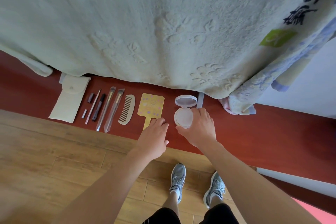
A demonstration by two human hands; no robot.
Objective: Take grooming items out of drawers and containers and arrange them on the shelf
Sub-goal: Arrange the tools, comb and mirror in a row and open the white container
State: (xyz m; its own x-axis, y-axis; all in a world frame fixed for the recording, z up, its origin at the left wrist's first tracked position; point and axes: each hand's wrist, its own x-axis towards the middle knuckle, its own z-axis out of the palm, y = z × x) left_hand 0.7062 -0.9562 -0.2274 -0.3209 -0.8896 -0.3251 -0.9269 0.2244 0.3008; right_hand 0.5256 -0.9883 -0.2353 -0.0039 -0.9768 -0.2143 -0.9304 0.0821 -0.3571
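Grooming items lie in a row on a red-brown wooden ledge (245, 132). An open white powder compact (184, 114) sits at the right end, lid up; my right hand (198, 127) grips its base from the right and near side. My left hand (154, 132) rests on the handle of a yellow hand mirror (151, 104), fingers bent over it. Left of the mirror lie a pale comb (127, 109), two wrapped brushes (111, 107), a dark mascara tube (99, 106), a pink pencil (92, 107), small caps (90, 98) and a cream pouch (70, 96).
A pale green embossed blanket (145, 23) hangs over the bed behind the ledge, its hem close to the items. Patterned bedding (254, 92) bunches at the right. Wooden floor (54, 151) lies below, with my two grey sneakers (178, 178) near the ledge.
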